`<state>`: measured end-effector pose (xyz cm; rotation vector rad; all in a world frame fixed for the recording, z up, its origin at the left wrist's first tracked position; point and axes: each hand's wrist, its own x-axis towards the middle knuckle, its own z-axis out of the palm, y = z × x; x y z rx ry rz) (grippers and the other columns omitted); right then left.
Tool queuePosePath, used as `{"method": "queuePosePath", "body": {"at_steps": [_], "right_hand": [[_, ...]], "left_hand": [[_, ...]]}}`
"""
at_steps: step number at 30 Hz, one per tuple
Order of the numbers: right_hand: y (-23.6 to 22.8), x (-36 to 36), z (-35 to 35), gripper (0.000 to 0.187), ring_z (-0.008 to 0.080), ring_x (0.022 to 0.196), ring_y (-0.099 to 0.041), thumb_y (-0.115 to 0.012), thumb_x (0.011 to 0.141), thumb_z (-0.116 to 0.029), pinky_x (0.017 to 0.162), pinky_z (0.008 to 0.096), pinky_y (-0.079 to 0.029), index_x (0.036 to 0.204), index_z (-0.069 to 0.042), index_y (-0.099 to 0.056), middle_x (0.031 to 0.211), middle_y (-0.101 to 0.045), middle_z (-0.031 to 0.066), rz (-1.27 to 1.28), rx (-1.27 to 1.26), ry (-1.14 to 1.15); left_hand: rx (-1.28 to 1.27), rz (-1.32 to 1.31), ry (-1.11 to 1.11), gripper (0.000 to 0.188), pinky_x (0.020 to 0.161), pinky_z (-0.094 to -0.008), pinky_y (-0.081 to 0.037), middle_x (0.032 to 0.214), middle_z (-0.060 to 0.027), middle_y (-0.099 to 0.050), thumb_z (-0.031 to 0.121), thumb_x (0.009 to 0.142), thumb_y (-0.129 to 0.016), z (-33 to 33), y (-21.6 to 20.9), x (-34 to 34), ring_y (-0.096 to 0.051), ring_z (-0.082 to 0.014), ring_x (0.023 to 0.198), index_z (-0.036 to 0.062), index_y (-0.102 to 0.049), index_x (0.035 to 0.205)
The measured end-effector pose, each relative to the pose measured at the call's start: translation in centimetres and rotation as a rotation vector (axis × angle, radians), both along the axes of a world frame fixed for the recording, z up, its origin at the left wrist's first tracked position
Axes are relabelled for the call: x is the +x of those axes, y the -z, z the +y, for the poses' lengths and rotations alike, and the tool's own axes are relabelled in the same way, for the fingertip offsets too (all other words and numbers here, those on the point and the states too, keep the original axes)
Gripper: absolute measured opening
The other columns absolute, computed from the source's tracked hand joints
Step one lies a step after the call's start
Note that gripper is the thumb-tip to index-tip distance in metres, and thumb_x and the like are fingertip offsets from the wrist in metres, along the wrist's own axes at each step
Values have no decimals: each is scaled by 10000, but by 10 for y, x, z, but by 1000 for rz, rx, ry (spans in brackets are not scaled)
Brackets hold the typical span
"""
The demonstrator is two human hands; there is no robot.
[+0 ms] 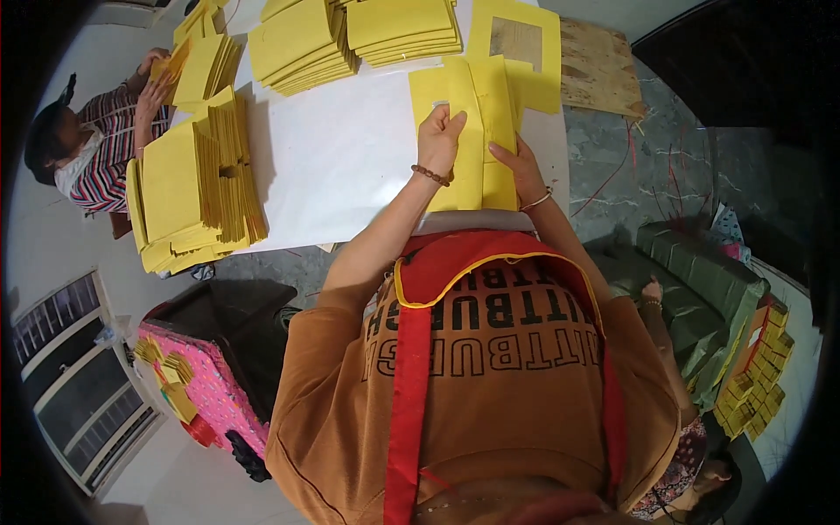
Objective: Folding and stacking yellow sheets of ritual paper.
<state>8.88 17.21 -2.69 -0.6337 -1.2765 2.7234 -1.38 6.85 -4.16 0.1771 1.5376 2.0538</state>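
A yellow folded paper piece (472,171), long and upright with creased flaps, lies at the table's near right side in front of me. My left hand (442,140) is closed into a fist over its left part, thumb on top. A small pale edge of something peeks out above that fist; what it is I cannot make out. My right hand (522,171) grips the paper's right edge, thumb on the front face and fingers mostly hidden behind. Beneath and beyond it lie flat yellow sheets (538,87), one with a rectangular opening.
White table (324,157) bears stacks of yellow folded paper (302,48) at the back and a large stack (179,188) at left. A co-worker (105,149) handles yellow pieces on the far left. A wooden board (599,66) adjoins at right; another person (678,446) sits behind right.
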Motion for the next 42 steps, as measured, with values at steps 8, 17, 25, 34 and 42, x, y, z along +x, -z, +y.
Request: {"method": "queuePosePath", "body": {"at_steps": [8,17,25,34,42], "right_hand": [[3,0,-6,533,154,989,-510,-624,766,-125,842,283,-418,1229,-13,-384,1110,-513,80,58,213,-18],[-15,-11,-21,707,208,1090,-459,-663,719,-178,905,312,-380,1282,18,-285,1197,-445,133,152,510,-28],[-6,-15,-30,702,327,1248,-257,-492,847,-341,1034,369,-186,1309,89,-184,1309,-290,240,98,856,-5],[-8,-13,-29,627,302,1297,-168,-387,905,-302,1052,354,-137,1336,76,-133,1388,-180,226,32,758,-23],[12,-12,-24,594,274,1301,-170,-307,931,-331,1050,333,-141,1340,66,-140,1394,-192,196,84,695,-9]], "left_hand": [[-198,298,30,593,515,-175,-355,841,-21,-525,-47,811,-451,-5,-15,3,-424,-41,610,79,-213,1339],[-92,544,-105,544,842,-243,-397,1177,-119,-492,7,847,-438,1,0,5,-474,-142,1039,88,-254,1353],[-114,339,94,593,1003,-327,-277,1262,-182,-427,318,807,-590,2,-5,0,-370,-250,1206,7,-387,1270],[-96,313,117,614,1006,-326,-269,1297,-172,-391,328,810,-594,-2,-10,1,-346,-242,1221,-12,-371,1270],[-98,106,112,444,813,-285,-411,1140,-115,-507,211,873,-490,-4,-17,3,-500,-166,941,11,-389,1256]]}}
